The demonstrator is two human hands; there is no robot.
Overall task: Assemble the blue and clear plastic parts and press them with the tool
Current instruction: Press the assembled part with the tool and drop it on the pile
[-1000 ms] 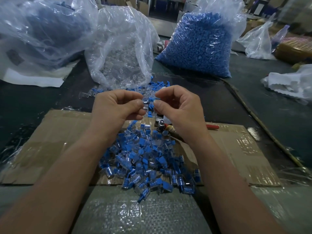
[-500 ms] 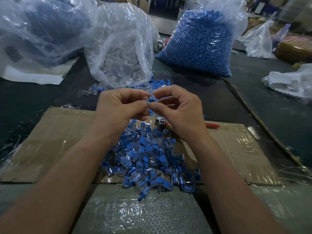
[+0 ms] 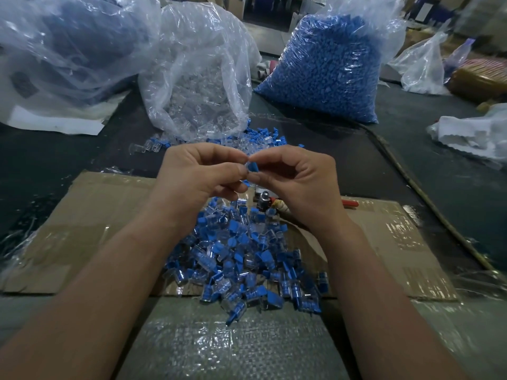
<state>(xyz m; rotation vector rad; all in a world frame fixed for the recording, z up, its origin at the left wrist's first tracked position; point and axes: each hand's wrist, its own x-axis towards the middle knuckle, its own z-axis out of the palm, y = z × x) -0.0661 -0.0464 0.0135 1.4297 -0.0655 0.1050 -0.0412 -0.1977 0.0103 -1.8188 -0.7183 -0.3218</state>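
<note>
My left hand [image 3: 197,174] and my right hand [image 3: 299,176] meet fingertip to fingertip above the cardboard. Between them they pinch a small blue plastic part [image 3: 252,168]; any clear part in the left fingers is hidden. Below the hands lies a pile of assembled blue-and-clear pieces [image 3: 244,256]. A metal-tipped tool with a red handle [image 3: 267,202] lies on the cardboard, mostly covered by my right hand. Loose blue and clear parts [image 3: 263,138] are scattered just beyond the hands.
A flattened cardboard sheet [image 3: 82,215] covers the dark table. At the back stand an open bag of clear parts [image 3: 197,86], a full bag of blue parts [image 3: 326,69] and a large bag at the left [image 3: 60,50]. White bags [image 3: 474,133] lie at the right.
Both hands have drawn closer together, fingertips now touching around the blue part. The view has shifted slightly.
</note>
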